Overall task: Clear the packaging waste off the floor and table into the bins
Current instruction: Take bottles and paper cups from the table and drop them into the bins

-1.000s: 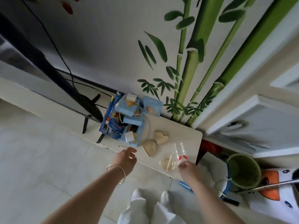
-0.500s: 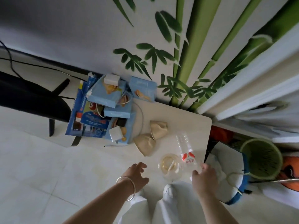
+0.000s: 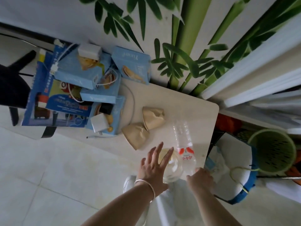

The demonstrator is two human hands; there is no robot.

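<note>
On the white table (image 3: 187,101) lie two crushed brown paper cups (image 3: 153,118) (image 3: 136,135), a clear plastic bottle (image 3: 183,144) with a red and white label, and a clear plastic lid (image 3: 172,168) at the front edge. My left hand (image 3: 154,165), wearing a silver bangle, reaches over the lid with fingers spread straight. My right hand (image 3: 201,180) grips the bottom end of the lying bottle. A white bin with a blue rim (image 3: 234,168) and a green mesh bin (image 3: 273,152) stand on the floor to the right of the table.
Several blue boxes (image 3: 84,72), white chargers (image 3: 99,123) and cables are piled on the table's left part. A black stand (image 3: 11,82) is at far left. The wall with a bamboo mural (image 3: 179,38) is behind, a white door frame (image 3: 260,70) at right.
The view has moved closer over the table. My left hand has moved right, from the table edge to above the lid, with its fingers spread. My right hand stays at the bottle's end.
</note>
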